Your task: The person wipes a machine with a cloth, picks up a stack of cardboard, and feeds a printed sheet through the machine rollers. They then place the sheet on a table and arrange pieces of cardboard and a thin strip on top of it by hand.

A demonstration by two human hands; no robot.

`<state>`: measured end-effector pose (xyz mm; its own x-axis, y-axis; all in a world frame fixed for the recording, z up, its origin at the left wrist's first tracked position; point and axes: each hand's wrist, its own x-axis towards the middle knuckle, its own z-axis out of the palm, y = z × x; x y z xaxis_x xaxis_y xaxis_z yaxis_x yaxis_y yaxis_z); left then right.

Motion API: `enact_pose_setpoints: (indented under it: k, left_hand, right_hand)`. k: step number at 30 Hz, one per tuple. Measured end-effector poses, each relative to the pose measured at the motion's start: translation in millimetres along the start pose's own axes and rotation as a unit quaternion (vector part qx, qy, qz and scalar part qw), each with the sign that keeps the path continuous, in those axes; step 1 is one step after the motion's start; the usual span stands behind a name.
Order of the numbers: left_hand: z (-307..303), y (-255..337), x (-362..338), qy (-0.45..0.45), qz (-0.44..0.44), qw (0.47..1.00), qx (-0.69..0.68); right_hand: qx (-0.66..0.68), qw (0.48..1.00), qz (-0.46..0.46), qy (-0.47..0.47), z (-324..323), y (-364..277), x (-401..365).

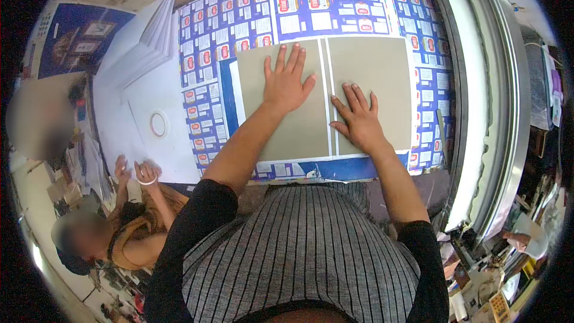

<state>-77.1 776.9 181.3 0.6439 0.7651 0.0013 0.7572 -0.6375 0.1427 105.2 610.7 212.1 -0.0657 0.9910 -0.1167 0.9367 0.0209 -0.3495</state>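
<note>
Two grey-brown cardboard panels lie side by side on a white sheet, the left panel (254, 84) and the right panel (391, 72). Between them runs a narrow grey strip (327, 72) with a white gap on each side. My left hand (288, 85) rests flat on the left panel, fingers spread. On the right panel lies my right hand (360, 121), its fingers apart and the thumb reaching toward the strip. Neither hand holds anything. A white border of the sheet (236, 87) shows along the left side.
Blue printed sheets (227, 12) cover the worktop. To the left are a stack of white sheets (143, 48) and a tape roll (158, 124). A co-worker's hands (143, 171) are at the table's left edge. A long metal-edged machine (478, 101) stands along the right.
</note>
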Motion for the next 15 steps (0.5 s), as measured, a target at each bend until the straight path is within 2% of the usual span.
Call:
enact_pose_setpoints:
  k: [2, 6, 8, 11, 15]
  left_hand:
    - [1.3, 0.2, -1.7, 0.077, 0.017, 0.997, -0.001]
    - [-10.9, -8.6, 22.5, 0.074, 0.04, 0.996, -0.028]
    - [-14.8, -6.5, 38.1, 0.064, 0.01, 0.995, -0.072]
    - [1.2, -5.8, 33.8, 0.082, -0.005, 0.993, -0.08]
    - [-1.8, -4.3, 18.9, 0.125, 0.056, 0.989, -0.058]
  right_hand:
    - [-0.004, 0.999, -0.004, 0.031, -3.0, -1.6, 0.2]
    - [0.044, 0.997, 0.016, 0.062, -2.0, 4.1, 26.4]
    - [-0.018, 0.991, 0.0, 0.132, 7.6, -3.6, 41.6]
    - [0.001, 0.983, 0.014, 0.181, 15.6, -8.7, 40.4]
    - [-0.05, 0.989, 0.031, 0.139, 13.9, -11.6, 42.6]
